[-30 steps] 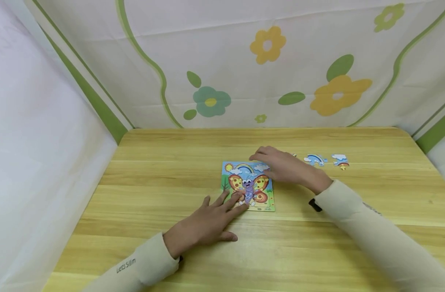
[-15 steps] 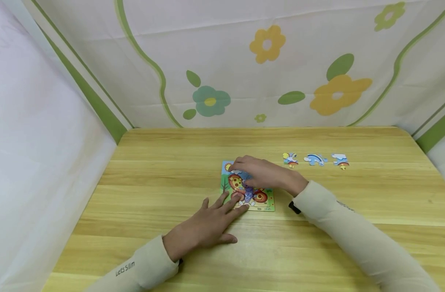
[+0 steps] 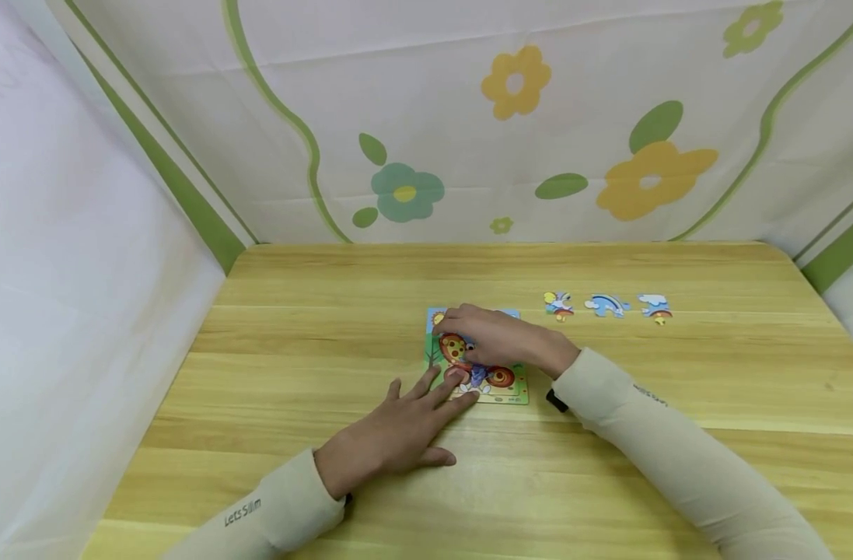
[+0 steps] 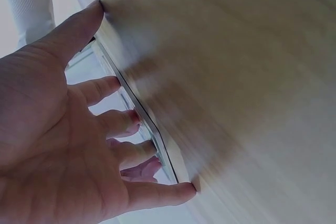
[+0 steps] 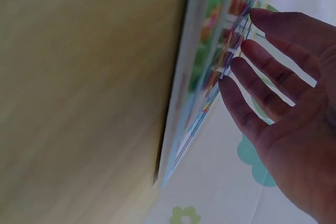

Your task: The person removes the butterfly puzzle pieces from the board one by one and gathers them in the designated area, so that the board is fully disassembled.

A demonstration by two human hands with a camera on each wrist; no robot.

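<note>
In the head view, the puzzle board (image 3: 519, 393) lies flat on the bench (image 3: 293, 350), its butterfly picture partly covered by 2 hands. The left hand (image 3: 401, 428), at 7 o'clock, has its fingers spread, the middle 3 reaching over the board's edge. The right hand (image 3: 494, 336) covers the upper half, its arm coming from 4 o'clock. 3 loose pieces (image 3: 607, 305) lie in a row between 2 and 3 o'clock of the board, apart from it.

In the left wrist view, the board shows edge-on; thumb and little finger reach down to the bench, apparently bracing.

In the right wrist view, the fingers are slightly apart, gently bent, tips at the picture face; no pinch is visible. The step in hand looks like working a piece there, seated or lifted I cannot tell. The next move likely calls for light fingertip control against a steadied board.
</note>
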